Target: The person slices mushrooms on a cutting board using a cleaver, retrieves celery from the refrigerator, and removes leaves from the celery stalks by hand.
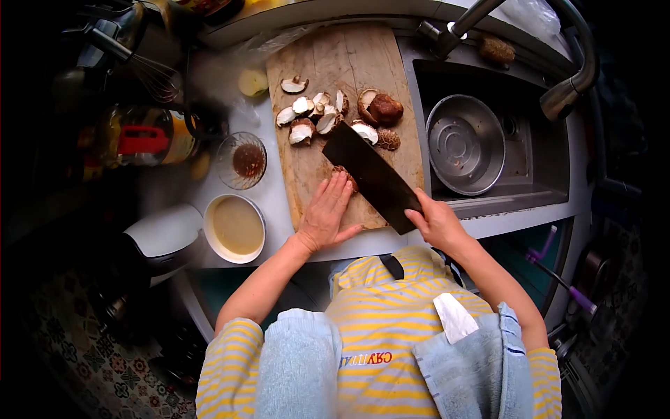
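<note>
My right hand (441, 222) is closed around the handle end of a dark, broad-bladed cleaver (370, 178), which lies slantwise over the wooden cutting board (335, 52). My left hand (328, 213) holds a brown mushroom (352, 183) against the board with its fingertips, right beside the blade's left edge; the thumb is spread out. Most of this mushroom is hidden by the fingers and blade. Beyond the cleaver lie several cut mushroom pieces (302, 131) with white undersides showing. Brown-capped mushrooms (386, 109) sit at the board's upper right.
A metal basin (457, 171) stands in the sink (537, 188) on the right, under a faucet (558, 101). Left of the board are a bowl of cloudy liquid (237, 227), a glass bowl with brown contents (248, 160) and a bottle with a red label (143, 140).
</note>
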A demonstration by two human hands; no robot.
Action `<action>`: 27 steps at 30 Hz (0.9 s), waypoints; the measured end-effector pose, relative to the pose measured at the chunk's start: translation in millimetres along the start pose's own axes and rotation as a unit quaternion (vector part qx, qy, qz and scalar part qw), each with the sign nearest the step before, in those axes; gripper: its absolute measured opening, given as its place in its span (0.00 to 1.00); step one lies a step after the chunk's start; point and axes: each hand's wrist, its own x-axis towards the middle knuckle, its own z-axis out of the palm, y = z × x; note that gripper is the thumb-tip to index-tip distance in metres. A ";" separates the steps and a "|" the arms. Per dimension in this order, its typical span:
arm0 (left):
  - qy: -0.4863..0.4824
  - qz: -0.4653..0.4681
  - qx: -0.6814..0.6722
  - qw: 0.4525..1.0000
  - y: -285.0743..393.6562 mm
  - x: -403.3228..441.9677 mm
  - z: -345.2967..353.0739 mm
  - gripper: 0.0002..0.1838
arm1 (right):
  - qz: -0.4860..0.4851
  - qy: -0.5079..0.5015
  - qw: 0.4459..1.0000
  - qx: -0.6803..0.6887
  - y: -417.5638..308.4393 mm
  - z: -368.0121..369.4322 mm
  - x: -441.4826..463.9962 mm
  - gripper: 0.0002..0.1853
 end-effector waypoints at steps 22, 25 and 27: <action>0.054 -0.028 0.083 0.995 8.1 5.1 4.6 0.40 | 0.144 0.006 0.970 0.197 14.9 -35.4 -37.0 0.07; 0.029 -0.021 0.082 0.996 7.3 8.2 13.4 0.42 | 0.138 -0.007 0.976 0.171 19.7 -37.7 -41.1 0.07; 0.023 -0.016 0.087 0.996 6.6 8.3 14.0 0.43 | 0.136 -0.017 0.977 0.163 23.0 -37.5 -40.4 0.07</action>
